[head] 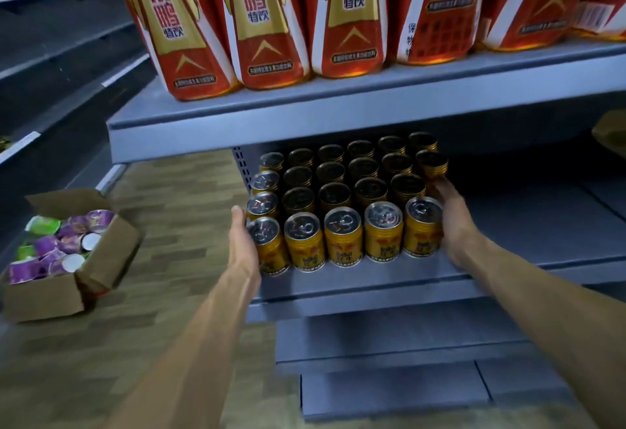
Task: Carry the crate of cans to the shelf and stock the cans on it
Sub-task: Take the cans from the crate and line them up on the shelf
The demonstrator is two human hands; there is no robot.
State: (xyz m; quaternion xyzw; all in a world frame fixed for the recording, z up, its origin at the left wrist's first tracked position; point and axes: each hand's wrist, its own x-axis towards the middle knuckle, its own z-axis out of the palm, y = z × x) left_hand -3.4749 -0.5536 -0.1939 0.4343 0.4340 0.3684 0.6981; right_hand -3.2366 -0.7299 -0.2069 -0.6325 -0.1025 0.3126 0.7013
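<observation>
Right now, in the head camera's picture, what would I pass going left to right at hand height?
Cardboard box of purple cups → left hand → block of gold cans → right hand → bare grey shelf.

Glossy metal cans (342, 239), matt painted metal shelf (372, 279).

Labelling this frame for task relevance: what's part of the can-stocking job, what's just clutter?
Job:
- gold cans, a block on the grey shelf
- left hand against the block's left side
- right hand against its right side

Just around:
- red-and-gold bottles on the shelf above
- cardboard box of purple and green cups on the floor
</observation>
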